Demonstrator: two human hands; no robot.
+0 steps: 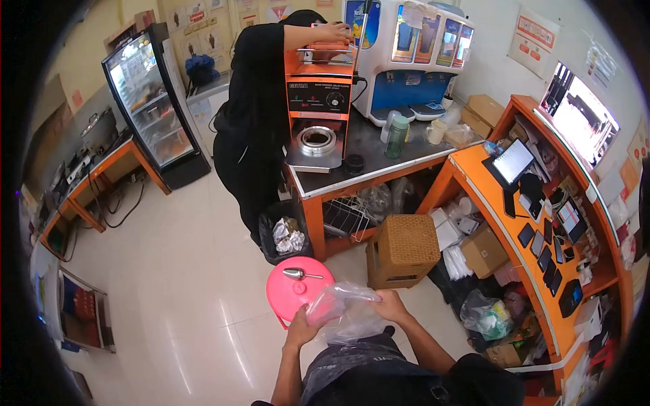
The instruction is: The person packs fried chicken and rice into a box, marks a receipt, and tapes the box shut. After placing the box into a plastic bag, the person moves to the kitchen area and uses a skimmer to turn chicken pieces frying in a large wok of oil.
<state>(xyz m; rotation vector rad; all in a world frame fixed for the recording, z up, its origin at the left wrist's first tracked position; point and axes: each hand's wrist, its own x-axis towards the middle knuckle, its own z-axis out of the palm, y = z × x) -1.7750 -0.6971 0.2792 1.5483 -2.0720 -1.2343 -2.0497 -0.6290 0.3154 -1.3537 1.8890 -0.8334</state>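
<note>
A clear plastic bag (352, 314) is stretched between my two hands in front of my lap. My left hand (302, 327) is closed on the bag's left side, beside the pink lid. My right hand (391, 306) pinches its upper right edge. Just beyond my left hand stands a round pink container with a lid (284, 298). On that lid lies a metal scoop (295, 273), its handle pointing right. The bag overlaps the lid's right edge in the view. I cannot make out anything inside the bag.
Another person in black (250, 122) reaches over an orange cup sealing machine (317, 101). A bin (274, 233) with crumpled paper and a woven stool (404, 247) stand before the counter. Several phones lie on the orange desk (474, 169). A drinks dispenser (409, 61) stands behind.
</note>
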